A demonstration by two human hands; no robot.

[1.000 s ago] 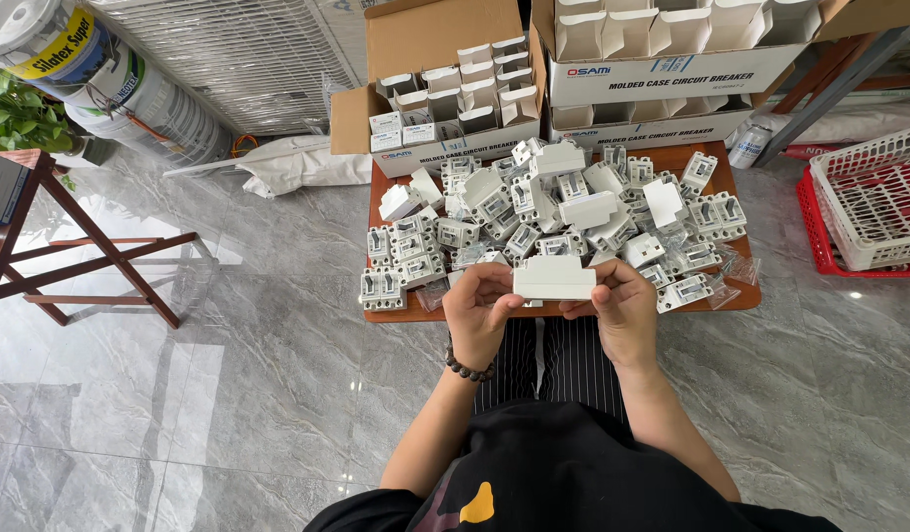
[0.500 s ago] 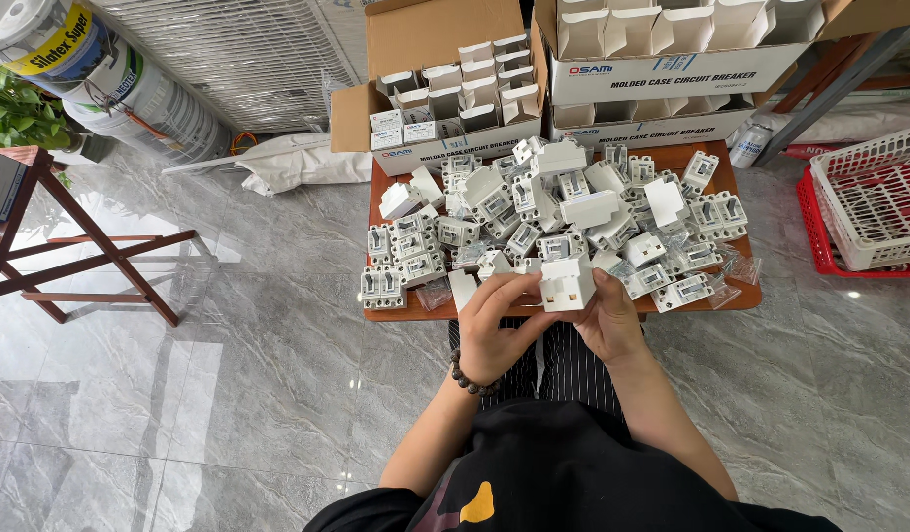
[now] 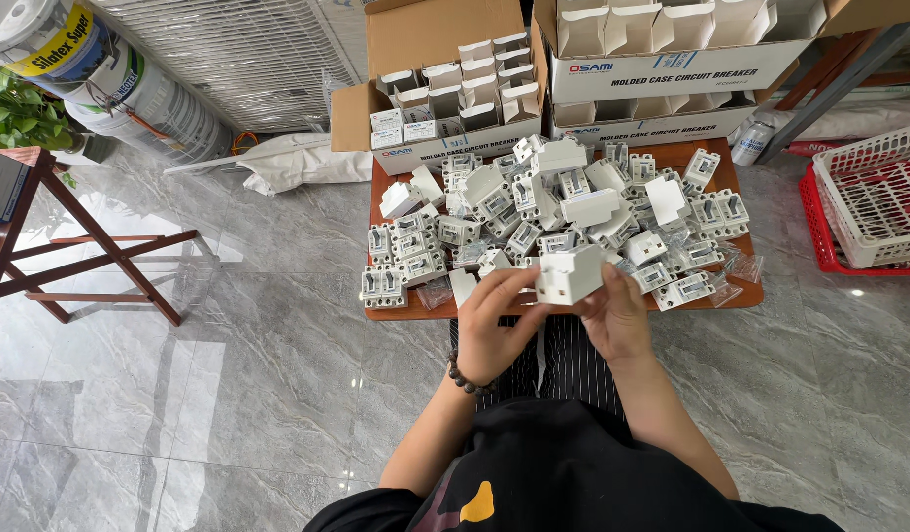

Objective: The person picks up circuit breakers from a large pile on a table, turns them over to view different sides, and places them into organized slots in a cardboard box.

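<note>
A small white box (image 3: 570, 274) sits between both hands at the near edge of the counter (image 3: 741, 296). The left hand (image 3: 492, 330) and right hand (image 3: 617, 315) each have their grip clamped on it. White breakers (image 3: 534, 212) are heaped just beyond.

- We recorded bright, even daylight with soft shadows.
- We noted glare patches on the polished floor (image 3: 179, 394).
- We found the centre sharp, with straight lines bowing from wide-angle distortion toward the edges.
</note>
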